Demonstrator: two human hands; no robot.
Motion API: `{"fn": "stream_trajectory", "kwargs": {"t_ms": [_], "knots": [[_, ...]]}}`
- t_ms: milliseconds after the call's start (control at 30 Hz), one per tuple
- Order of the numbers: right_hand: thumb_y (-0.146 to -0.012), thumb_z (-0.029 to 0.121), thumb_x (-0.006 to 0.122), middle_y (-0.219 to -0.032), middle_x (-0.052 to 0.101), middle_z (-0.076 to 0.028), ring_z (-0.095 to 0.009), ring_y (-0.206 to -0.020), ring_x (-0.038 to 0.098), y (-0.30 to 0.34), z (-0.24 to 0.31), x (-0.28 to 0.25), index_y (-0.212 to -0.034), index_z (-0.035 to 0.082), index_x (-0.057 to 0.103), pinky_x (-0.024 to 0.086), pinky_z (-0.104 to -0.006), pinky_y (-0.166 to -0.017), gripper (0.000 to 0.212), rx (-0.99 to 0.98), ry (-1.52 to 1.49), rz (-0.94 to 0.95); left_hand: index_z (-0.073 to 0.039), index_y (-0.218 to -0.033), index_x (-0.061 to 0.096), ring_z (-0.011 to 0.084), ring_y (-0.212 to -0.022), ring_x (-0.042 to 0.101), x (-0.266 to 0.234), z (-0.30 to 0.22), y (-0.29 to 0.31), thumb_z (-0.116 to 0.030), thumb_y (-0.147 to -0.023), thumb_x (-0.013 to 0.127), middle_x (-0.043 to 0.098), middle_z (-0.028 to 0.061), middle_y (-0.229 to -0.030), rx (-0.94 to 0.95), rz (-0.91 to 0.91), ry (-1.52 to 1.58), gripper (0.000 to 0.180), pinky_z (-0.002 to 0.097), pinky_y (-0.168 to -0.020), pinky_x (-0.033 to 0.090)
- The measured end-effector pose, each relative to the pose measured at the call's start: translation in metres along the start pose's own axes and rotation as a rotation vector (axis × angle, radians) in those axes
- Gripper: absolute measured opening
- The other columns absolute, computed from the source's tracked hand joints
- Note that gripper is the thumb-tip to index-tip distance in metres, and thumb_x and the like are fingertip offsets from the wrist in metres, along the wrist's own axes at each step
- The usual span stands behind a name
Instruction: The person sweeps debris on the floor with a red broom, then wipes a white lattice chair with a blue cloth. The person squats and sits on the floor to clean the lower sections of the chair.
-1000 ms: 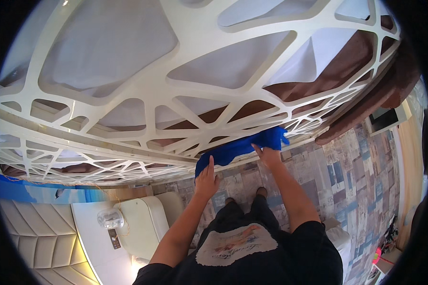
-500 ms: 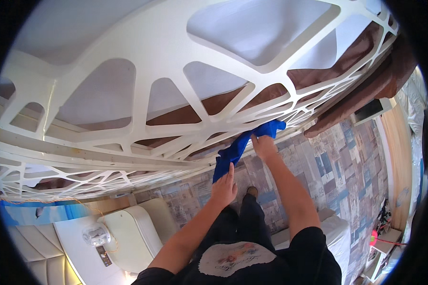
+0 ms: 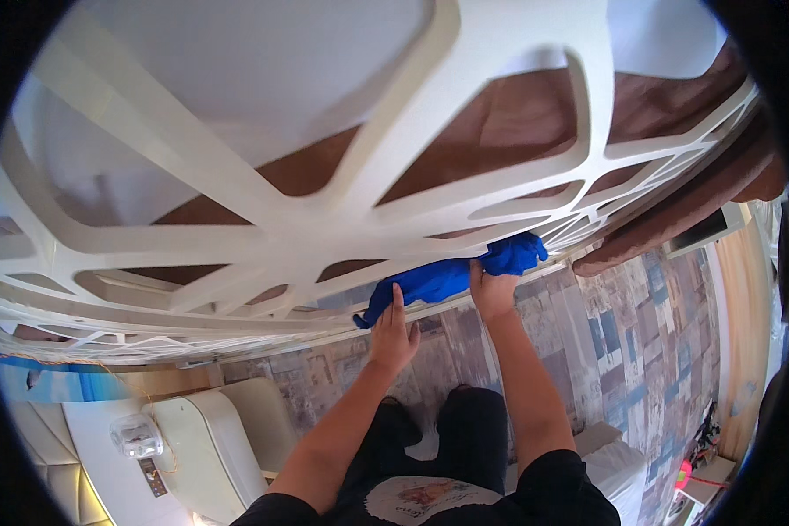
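A crumpled blue cloth [image 3: 434, 281] stretches sideways between my two hands, against the lower part of a white cut-out lattice screen [image 3: 298, 232]. My right hand [image 3: 494, 291] is closed on the cloth near its bunched right end, the fingertips hidden in its folds. Toward the left end, my left hand [image 3: 393, 338] holds the cloth, its index finger lying straight along the fabric and its thumb held apart below.
Brown fabric [image 3: 657, 230] hangs along the screen at the right, with more behind the openings. Patchwork-patterned flooring [image 3: 587, 324] spreads below. At lower left are a cream chair [image 3: 210, 447] and a clear container [image 3: 135, 436] on a white table; a covered white piece [image 3: 614, 465] stands at lower right.
The cloth has gone from a steep slant to nearly level, its left end shifting left. My right hand has lowered slightly, and the lattice fills more of the view.
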State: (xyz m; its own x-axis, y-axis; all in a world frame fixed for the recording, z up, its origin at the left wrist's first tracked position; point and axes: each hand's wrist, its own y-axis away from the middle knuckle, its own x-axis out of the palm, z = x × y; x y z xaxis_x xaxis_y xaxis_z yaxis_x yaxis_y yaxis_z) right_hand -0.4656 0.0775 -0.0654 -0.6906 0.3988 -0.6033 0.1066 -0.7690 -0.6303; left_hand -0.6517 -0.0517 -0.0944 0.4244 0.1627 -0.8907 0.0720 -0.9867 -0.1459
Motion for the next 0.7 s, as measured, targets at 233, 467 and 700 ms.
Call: {"fn": "stream_trajectory", "kwargs": {"t_ms": [233, 467, 700], "knots": [[-0.068, 0.001, 0.069, -0.101, 0.061, -0.019, -0.043, -0.095, 0.056, -0.013, -0.020, 0.018, -0.100, 0.007, 0.066, 0.042, -0.0516, -0.083, 0.033, -0.142, -0.022, -0.223, -0.007, -0.151, 0.027, 0.0280, -0.081, 0.066, 0.068, 0.038, -0.028, -0.025, -0.084, 0.068, 0.067, 0.0128, -0.102, 0.163, -0.172, -0.051, 0.081, 0.0358, -0.066, 0.055], [-0.080, 0.002, 0.066, -0.095, 0.061, -0.021, -0.041, -0.088, 0.055, -0.025, -0.025, 0.024, -0.094, 0.002, 0.063, 0.041, -0.0477, -0.079, 0.014, -0.346, 0.090, -0.428, -0.009, -0.120, 0.067, 0.0187, -0.062, 0.061, 0.101, 0.042, -0.045, -0.034, -0.079, 0.072, 0.068, 0.0049, -0.082, 0.352, -0.740, -0.079, 0.048, 0.0283, -0.055, 0.048], [-0.089, 0.014, 0.066, -0.099, 0.061, -0.023, -0.043, -0.092, 0.057, -0.008, -0.030, 0.055, -0.101, 0.000, 0.062, 0.042, -0.0486, -0.082, 0.019, -0.246, 0.014, -0.372, -0.008, -0.115, 0.066, 0.0250, -0.074, 0.064, 0.088, 0.040, -0.040, -0.027, -0.085, 0.067, 0.067, 0.0103, -0.090, 0.320, -0.670, 0.047, 0.036, 0.0343, -0.065, 0.050]]}}
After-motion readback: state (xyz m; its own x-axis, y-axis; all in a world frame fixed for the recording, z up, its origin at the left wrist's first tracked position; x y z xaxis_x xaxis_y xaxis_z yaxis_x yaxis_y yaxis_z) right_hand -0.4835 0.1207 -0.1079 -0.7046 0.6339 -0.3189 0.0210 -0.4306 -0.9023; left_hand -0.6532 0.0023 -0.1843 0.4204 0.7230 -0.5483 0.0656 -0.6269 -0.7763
